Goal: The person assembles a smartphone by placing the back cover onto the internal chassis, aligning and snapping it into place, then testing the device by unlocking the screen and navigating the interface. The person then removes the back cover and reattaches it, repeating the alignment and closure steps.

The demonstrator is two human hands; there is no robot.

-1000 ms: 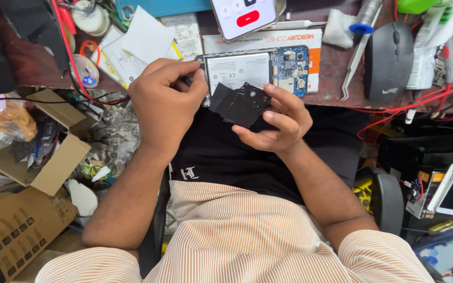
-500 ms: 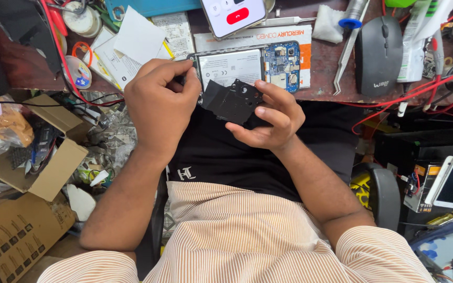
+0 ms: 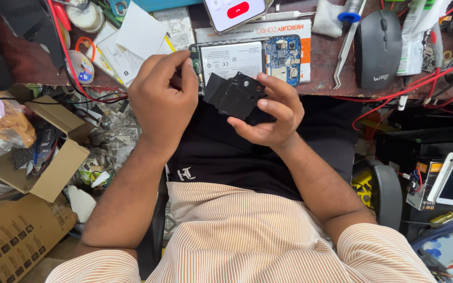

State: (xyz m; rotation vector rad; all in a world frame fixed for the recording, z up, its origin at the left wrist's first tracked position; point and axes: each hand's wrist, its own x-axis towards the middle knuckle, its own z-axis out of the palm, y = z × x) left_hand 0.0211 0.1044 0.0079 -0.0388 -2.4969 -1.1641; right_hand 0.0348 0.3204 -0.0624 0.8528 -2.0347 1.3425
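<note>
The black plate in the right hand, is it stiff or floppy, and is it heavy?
The black plate is probably stiff: it keeps flat though the right hand pinches it only at one side. It seems light, since a few fingers carry it. Being thin with cut-outs, it may bend or crack if squeezed hard.

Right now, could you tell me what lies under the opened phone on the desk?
A white-and-orange box lies under the opened phone, showing above and right of it. The rest of the box is covered.

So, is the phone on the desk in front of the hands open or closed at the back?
Open: the phone lies without its back cover, white battery and blue circuit board exposed.
</note>
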